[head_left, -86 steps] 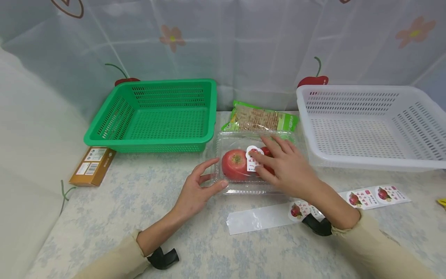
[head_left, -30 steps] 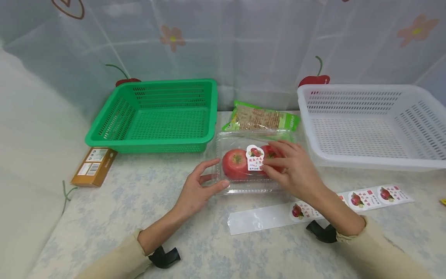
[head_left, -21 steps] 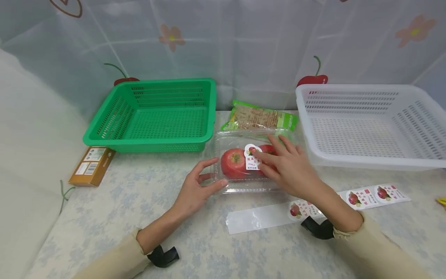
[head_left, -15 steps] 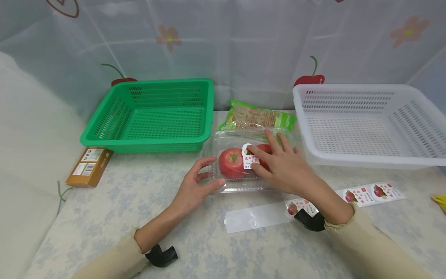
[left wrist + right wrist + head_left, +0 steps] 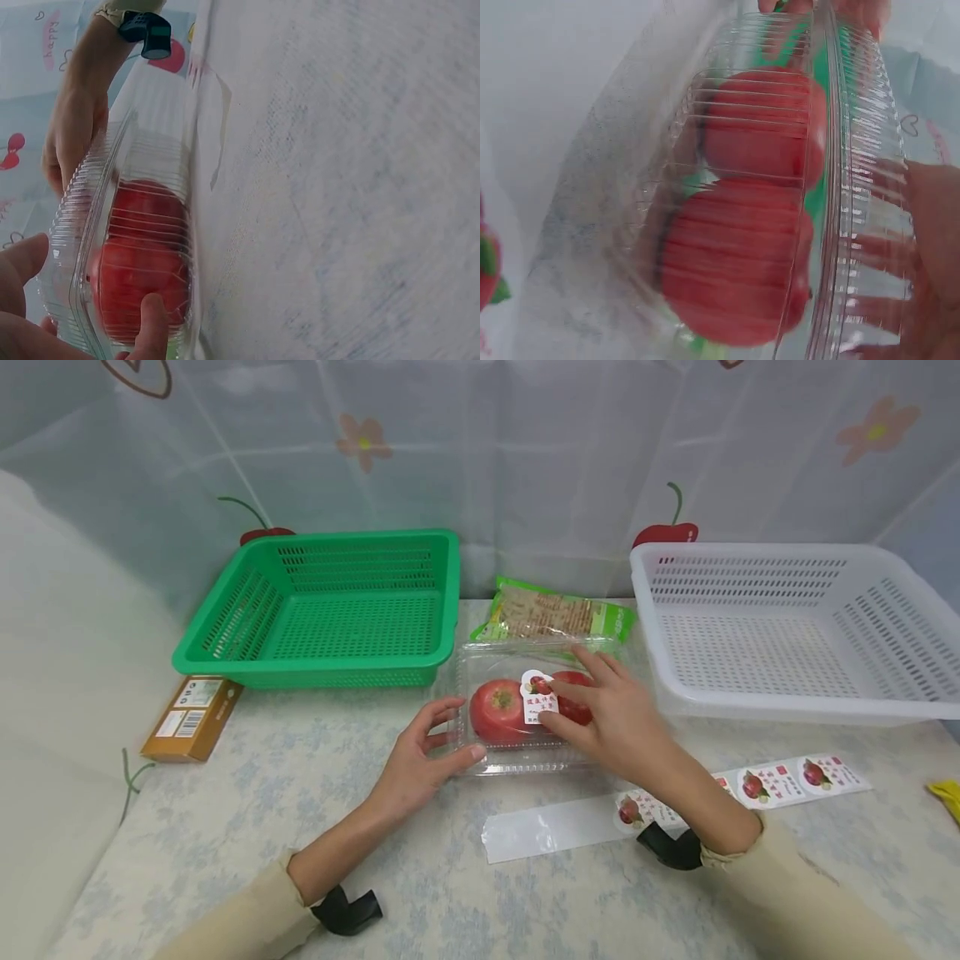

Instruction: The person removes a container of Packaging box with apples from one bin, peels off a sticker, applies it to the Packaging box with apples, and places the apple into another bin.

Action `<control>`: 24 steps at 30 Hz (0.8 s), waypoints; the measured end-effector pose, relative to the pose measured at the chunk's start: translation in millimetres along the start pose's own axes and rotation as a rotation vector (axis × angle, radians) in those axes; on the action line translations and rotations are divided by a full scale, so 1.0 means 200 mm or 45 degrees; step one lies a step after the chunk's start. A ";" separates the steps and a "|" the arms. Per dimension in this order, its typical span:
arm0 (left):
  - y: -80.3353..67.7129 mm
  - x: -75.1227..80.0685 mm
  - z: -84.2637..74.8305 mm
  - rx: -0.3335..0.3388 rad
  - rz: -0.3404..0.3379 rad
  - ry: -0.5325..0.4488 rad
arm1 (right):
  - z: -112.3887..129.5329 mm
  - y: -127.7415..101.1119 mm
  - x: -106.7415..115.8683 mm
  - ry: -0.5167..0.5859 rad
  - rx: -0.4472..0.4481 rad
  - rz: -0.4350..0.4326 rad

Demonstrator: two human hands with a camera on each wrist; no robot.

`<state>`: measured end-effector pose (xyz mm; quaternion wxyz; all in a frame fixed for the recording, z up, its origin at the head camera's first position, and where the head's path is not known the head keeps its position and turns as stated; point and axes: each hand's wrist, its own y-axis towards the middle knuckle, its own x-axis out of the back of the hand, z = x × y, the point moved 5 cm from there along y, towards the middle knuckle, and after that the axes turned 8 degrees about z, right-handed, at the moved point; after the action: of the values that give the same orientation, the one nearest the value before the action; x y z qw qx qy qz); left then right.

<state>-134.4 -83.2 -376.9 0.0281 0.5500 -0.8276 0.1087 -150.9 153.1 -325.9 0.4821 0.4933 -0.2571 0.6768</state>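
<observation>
A clear plastic clamshell box [image 5: 517,758] lies on the table with two red fruits [image 5: 497,712] inside. A white fruit sticker [image 5: 537,697] sits on its lid. My left hand [image 5: 459,727] holds the box's left end between thumb and curled fingers. My right hand [image 5: 558,703] lies on the lid, its straight fingers pressing at the sticker's right edge. The left wrist view shows the box [image 5: 142,247] side-on with my thumb [image 5: 154,322] against it. In the right wrist view the fruits [image 5: 742,247] show through the ribbed lid, and my fingers [image 5: 930,247] rest on top.
A green basket [image 5: 315,664] stands at the back left and a white basket [image 5: 787,706] at the back right. Behind the box lies a green packet [image 5: 555,617]. A brown carton [image 5: 191,718] is at the left. A backing strip with stickers [image 5: 780,779] lies under my right forearm.
My right hand's fingers have rubbed back and forth over the sticker on the lid. The left hand and the box have stayed put.
</observation>
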 end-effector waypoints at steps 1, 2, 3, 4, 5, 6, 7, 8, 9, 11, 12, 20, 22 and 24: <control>0.00 0.00 0.00 0.003 -0.002 0.000 | 0.00 -0.01 0.01 0.040 0.047 -0.042; 0.00 0.00 0.00 0.005 -0.004 0.000 | 0.00 -0.02 0.01 0.076 0.089 -0.071; -0.01 0.00 0.00 0.001 -0.006 0.001 | -0.01 -0.02 0.02 0.111 0.123 -0.089; -0.01 0.00 0.00 0.004 -0.010 0.001 | -0.01 -0.03 0.02 0.136 0.144 -0.095; -0.01 0.00 0.00 0.005 -0.016 0.002 | -0.01 -0.03 0.02 0.151 0.158 -0.097; -0.01 0.01 0.00 0.008 -0.021 0.002 | -0.01 -0.03 0.03 0.165 0.165 -0.092; -0.01 0.01 0.00 0.006 -0.023 0.002 | -0.01 -0.04 0.03 0.175 0.167 -0.086; -0.01 0.01 0.01 0.006 -0.024 -0.001 | -0.01 -0.04 0.03 0.186 0.163 -0.083; -0.01 0.01 0.00 0.004 -0.024 -0.004 | -0.01 -0.04 0.03 0.197 0.153 -0.081; -0.01 0.00 0.01 0.005 -0.021 -0.006 | -0.01 -0.06 0.04 0.217 0.130 -0.074; -0.01 0.00 0.01 0.002 -0.017 -0.008 | -0.01 -0.07 0.05 0.229 0.118 -0.067; 0.00 -0.01 0.02 -0.008 -0.012 -0.005 | -0.04 -0.28 0.20 0.358 -0.027 -0.125; 0.00 -0.01 0.02 -0.007 -0.010 -0.007 | -0.10 -0.34 0.24 0.451 -0.096 -0.160; -0.01 -0.01 0.01 -0.004 -0.015 -0.005 | -0.17 -0.40 0.25 0.569 -0.181 -0.187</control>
<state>-132.4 -83.3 -379.7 0.0280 0.5549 -0.8246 0.1060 -94.3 233.6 -303.6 0.6085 0.3135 -0.1545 0.7125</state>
